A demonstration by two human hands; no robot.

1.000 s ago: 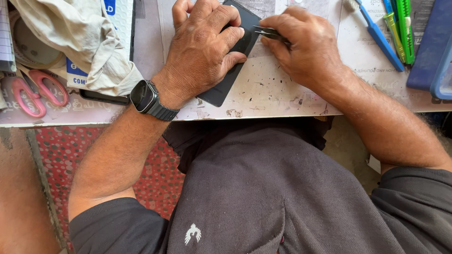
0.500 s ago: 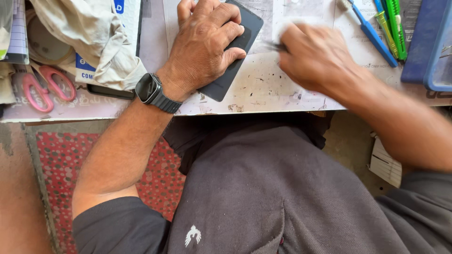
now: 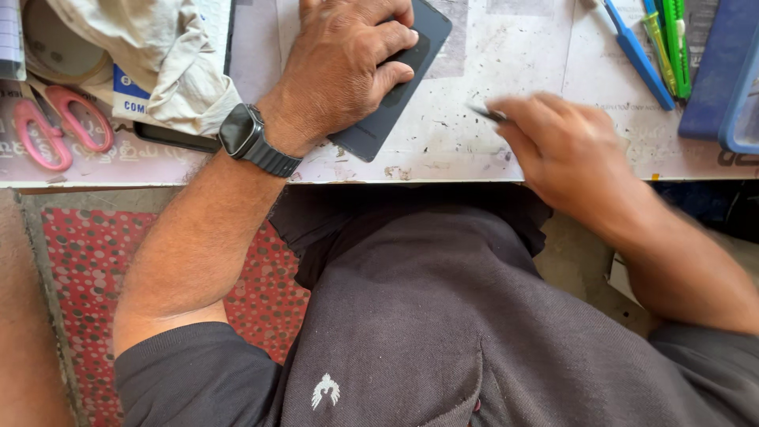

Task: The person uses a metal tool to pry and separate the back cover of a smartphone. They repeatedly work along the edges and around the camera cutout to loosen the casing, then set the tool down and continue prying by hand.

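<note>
A flat dark phone (image 3: 395, 87) lies tilted on the table (image 3: 474, 150), partly covered. A thin dark tool (image 3: 486, 114) points toward it, blurred.
</note>
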